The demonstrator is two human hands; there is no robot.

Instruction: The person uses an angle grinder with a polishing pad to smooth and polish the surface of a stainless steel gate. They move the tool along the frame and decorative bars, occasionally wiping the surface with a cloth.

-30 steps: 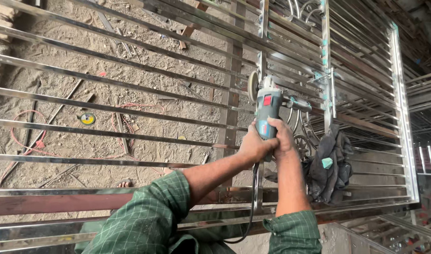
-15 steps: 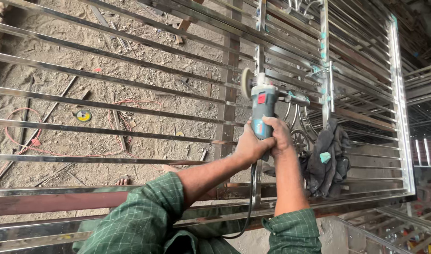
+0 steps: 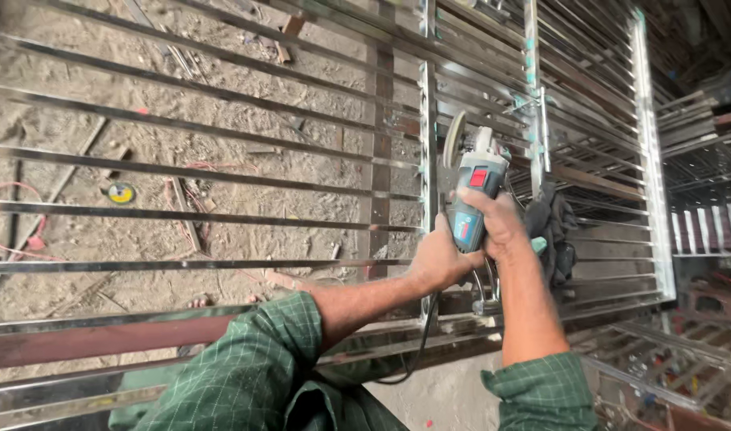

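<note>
Steel fills most of the frame: a gate [image 3: 221,172] of long, flat, mirror-bright bars that run from the left edge toward the upper right, crossed by polished uprights. Just right of centre, both hands close around a grinder [image 3: 473,195]. Its body is a blue-green plastic barrel with a red switch on top and a grey metal head, and a thin round disc [image 3: 455,140] stands on edge at its upper left, close against an upright [image 3: 427,152]; whether disc and steel touch cannot be told. The left hand [image 3: 439,259] wraps the lower end of the barrel, fingers curled tight around it. The right hand [image 3: 499,222] grips higher on the barrel, fingers folded over its right side. Both forearms are bare, coming out of rolled green checked sleeves [image 3: 253,371] at the bottom of the frame. A black cord [image 3: 419,351] hangs in a loop from the tool's lower end.

Dark gloves [image 3: 553,231], limp and crumpled, hang on the bars just right of the right hand. Behind the bars lies rough, sandy ground [image 3: 245,120] strewn with scrap sticks. A small yellow and black round tape [image 3: 121,193] sits at the left, with a thin red wire [image 3: 14,231] curling near it. A dull reddish-brown flat bar [image 3: 102,339] crosses the lower left. More stacked steel grilles [image 3: 701,175] fill the right edge.
</note>
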